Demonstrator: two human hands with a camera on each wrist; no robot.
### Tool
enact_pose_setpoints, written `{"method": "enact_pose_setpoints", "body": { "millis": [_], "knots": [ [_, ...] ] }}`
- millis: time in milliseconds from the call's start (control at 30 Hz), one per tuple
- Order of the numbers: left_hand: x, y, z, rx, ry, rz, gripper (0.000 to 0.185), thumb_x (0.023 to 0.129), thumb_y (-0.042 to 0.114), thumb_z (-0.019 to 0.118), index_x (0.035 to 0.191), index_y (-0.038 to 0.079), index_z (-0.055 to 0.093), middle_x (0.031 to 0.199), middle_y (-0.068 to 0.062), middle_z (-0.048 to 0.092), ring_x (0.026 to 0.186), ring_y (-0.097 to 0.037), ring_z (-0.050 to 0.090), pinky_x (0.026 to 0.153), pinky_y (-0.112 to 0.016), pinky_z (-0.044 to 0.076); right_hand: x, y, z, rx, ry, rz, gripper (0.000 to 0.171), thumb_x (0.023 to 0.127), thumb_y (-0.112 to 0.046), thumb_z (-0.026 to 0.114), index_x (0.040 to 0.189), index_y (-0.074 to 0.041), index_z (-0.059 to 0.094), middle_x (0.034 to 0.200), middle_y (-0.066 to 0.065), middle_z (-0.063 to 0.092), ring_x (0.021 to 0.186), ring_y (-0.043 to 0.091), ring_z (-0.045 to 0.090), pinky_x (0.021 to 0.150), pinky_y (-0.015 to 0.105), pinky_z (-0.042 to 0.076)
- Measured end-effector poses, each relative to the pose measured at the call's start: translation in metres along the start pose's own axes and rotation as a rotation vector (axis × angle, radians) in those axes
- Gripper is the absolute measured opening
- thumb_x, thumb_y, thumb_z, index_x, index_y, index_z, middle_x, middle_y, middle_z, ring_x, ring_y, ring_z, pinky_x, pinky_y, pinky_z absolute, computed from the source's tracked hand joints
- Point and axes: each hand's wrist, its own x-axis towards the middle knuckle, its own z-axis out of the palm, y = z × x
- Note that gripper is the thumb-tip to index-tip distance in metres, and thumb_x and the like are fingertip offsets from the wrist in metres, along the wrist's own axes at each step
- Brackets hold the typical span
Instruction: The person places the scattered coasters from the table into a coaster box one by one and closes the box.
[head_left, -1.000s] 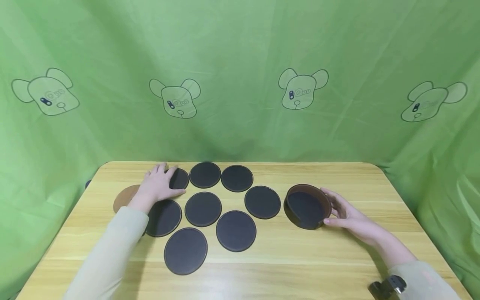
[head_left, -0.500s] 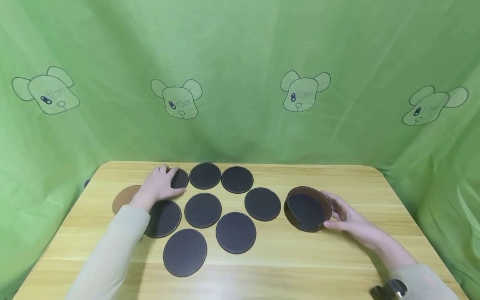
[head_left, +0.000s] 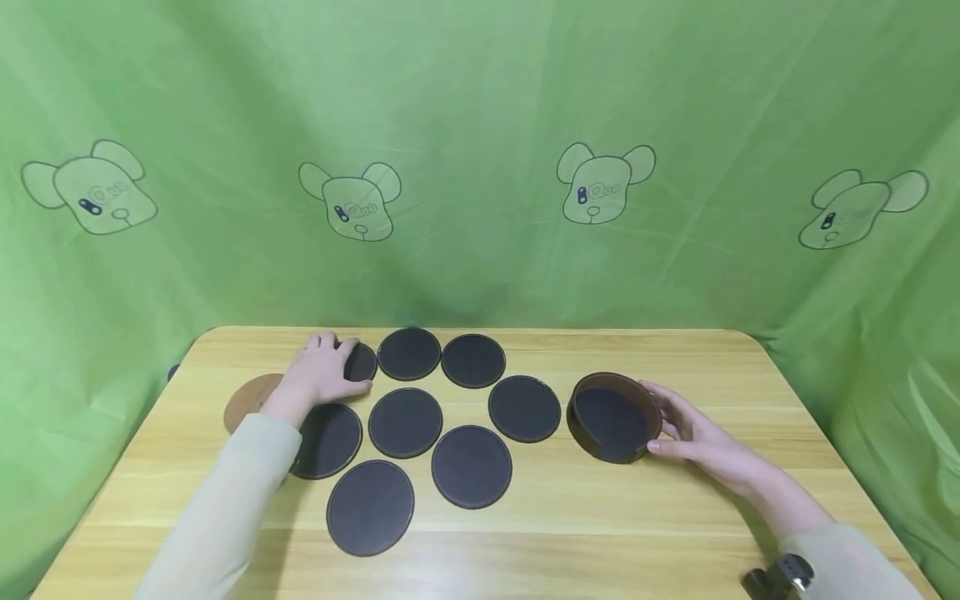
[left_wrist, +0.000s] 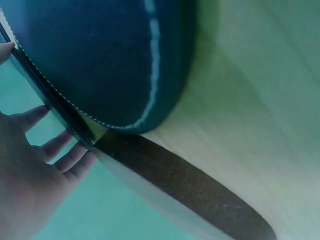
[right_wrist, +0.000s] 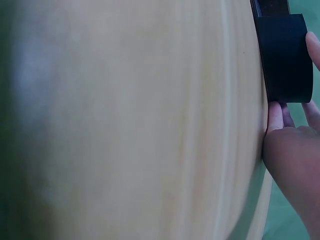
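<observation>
In the head view, my left hand (head_left: 318, 375) reaches over a dark round coaster (head_left: 362, 364) at the back left. Its fingers bend down along the far side and the thumb lies at the near edge. The left wrist view has the fingertips (left_wrist: 82, 157) right at the coaster's rim; the hand hides much of it in the head view. On the right, a round brown coaster holder (head_left: 640, 400) with a cut-out front stands on the table, a dark coaster inside. My right hand (head_left: 688, 433) grips its right side, thumb at the near edge and fingers behind.
Several other dark stitched coasters lie flat across the wooden table (head_left: 570, 533), among them one at the front (head_left: 371, 508) and one beside the holder (head_left: 524, 408). A tan disc (head_left: 251, 402) lies at far left, partly under the left forearm. Green cloth (head_left: 480, 250) hangs behind.
The left fingers have drawn in slightly around the back-left coaster. My right hand keeps its hold on the coaster holder, and the other coasters stay where they were.
</observation>
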Motion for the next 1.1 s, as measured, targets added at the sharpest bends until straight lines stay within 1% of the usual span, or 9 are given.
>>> {"method": "enact_pose_setpoints", "body": {
  "millis": [133, 300, 367, 433, 600, 700, 833, 967, 1100],
  "knots": [
    [-0.002, 0.003, -0.002, -0.010, 0.025, 0.012, 0.093, 0.085, 0.057, 0.071, 0.156, 0.004, 0.048, 0.142, -0.038, 0.049, 0.130, -0.056, 0.050, 0.109, -0.067, 0.046, -0.001, 0.000, -0.001, 0.007, -0.002, -0.004, 0.088, 0.100, 0.002, 0.064, 0.170, -0.005, 0.011, 0.173, 0.011, 0.026, 0.136, -0.014, 0.047, 0.107, 0.008, 0.038],
    [-0.005, 0.007, -0.008, 0.007, 0.064, 0.041, 0.091, 0.084, 0.055, 0.073, 0.155, 0.003, 0.049, 0.140, -0.035, 0.050, 0.131, -0.055, 0.050, 0.110, -0.066, 0.045, -0.003, 0.001, -0.003, 0.020, -0.019, -0.015, 0.088, 0.100, 0.004, 0.063, 0.170, -0.005, 0.011, 0.167, -0.012, 0.032, 0.137, -0.016, 0.046, 0.107, 0.008, 0.038],
    [-0.005, 0.011, -0.010, 0.027, 0.076, 0.060, 0.092, 0.083, 0.055, 0.073, 0.156, 0.004, 0.049, 0.140, -0.034, 0.050, 0.130, -0.054, 0.050, 0.111, -0.065, 0.045, -0.003, 0.000, -0.003, 0.023, -0.025, -0.017, 0.088, 0.100, 0.004, 0.062, 0.170, -0.005, 0.010, 0.165, -0.017, 0.032, 0.137, -0.017, 0.045, 0.108, 0.008, 0.038],
    [-0.005, 0.015, -0.012, 0.048, 0.089, 0.083, 0.091, 0.082, 0.055, 0.073, 0.155, 0.005, 0.050, 0.140, -0.033, 0.051, 0.129, -0.052, 0.051, 0.110, -0.064, 0.046, -0.004, 0.000, -0.004, 0.025, -0.028, -0.015, 0.088, 0.100, 0.004, 0.063, 0.170, -0.005, 0.011, 0.166, -0.015, 0.031, 0.137, -0.017, 0.044, 0.108, 0.008, 0.037],
    [-0.004, 0.030, -0.013, 0.078, 0.128, 0.146, 0.093, 0.079, 0.057, 0.075, 0.154, 0.008, 0.052, 0.139, -0.030, 0.053, 0.126, -0.048, 0.052, 0.104, -0.060, 0.050, -0.007, -0.001, -0.003, 0.017, -0.026, 0.003, 0.088, 0.100, 0.002, 0.063, 0.170, -0.006, 0.011, 0.175, 0.006, 0.023, 0.136, -0.019, 0.044, 0.107, 0.007, 0.037],
    [-0.004, 0.041, -0.015, 0.081, 0.147, 0.184, 0.095, 0.077, 0.058, 0.077, 0.155, 0.010, 0.052, 0.140, -0.028, 0.053, 0.126, -0.046, 0.052, 0.105, -0.059, 0.050, -0.008, -0.001, -0.003, 0.019, -0.022, 0.007, 0.089, 0.100, 0.002, 0.063, 0.170, -0.006, 0.010, 0.176, 0.018, 0.015, 0.136, -0.018, 0.044, 0.108, 0.007, 0.037],
    [-0.002, 0.055, -0.020, 0.083, 0.171, 0.234, 0.096, 0.076, 0.057, 0.078, 0.155, 0.009, 0.053, 0.141, -0.028, 0.053, 0.127, -0.046, 0.052, 0.109, -0.058, 0.049, -0.005, 0.000, -0.004, 0.017, -0.017, -0.002, 0.089, 0.100, 0.002, 0.064, 0.170, -0.006, 0.011, 0.175, 0.026, 0.010, 0.137, -0.018, 0.044, 0.108, 0.007, 0.037],
    [0.000, 0.070, -0.023, 0.080, 0.186, 0.280, 0.094, 0.078, 0.057, 0.076, 0.155, 0.010, 0.052, 0.143, -0.026, 0.053, 0.129, -0.044, 0.051, 0.110, -0.057, 0.047, -0.002, 0.001, -0.004, 0.022, -0.021, -0.014, 0.088, 0.100, 0.004, 0.063, 0.170, -0.005, 0.011, 0.176, 0.021, 0.014, 0.138, -0.017, 0.044, 0.108, 0.008, 0.038],
    [0.000, 0.085, -0.024, 0.070, 0.198, 0.330, 0.092, 0.078, 0.056, 0.075, 0.155, 0.010, 0.053, 0.144, -0.026, 0.052, 0.130, -0.043, 0.050, 0.110, -0.057, 0.046, 0.000, 0.002, -0.004, 0.040, -0.030, -0.029, 0.088, 0.100, 0.005, 0.062, 0.170, -0.003, 0.010, 0.172, -0.001, 0.028, 0.139, -0.015, 0.045, 0.109, 0.008, 0.038]
  ]
}}
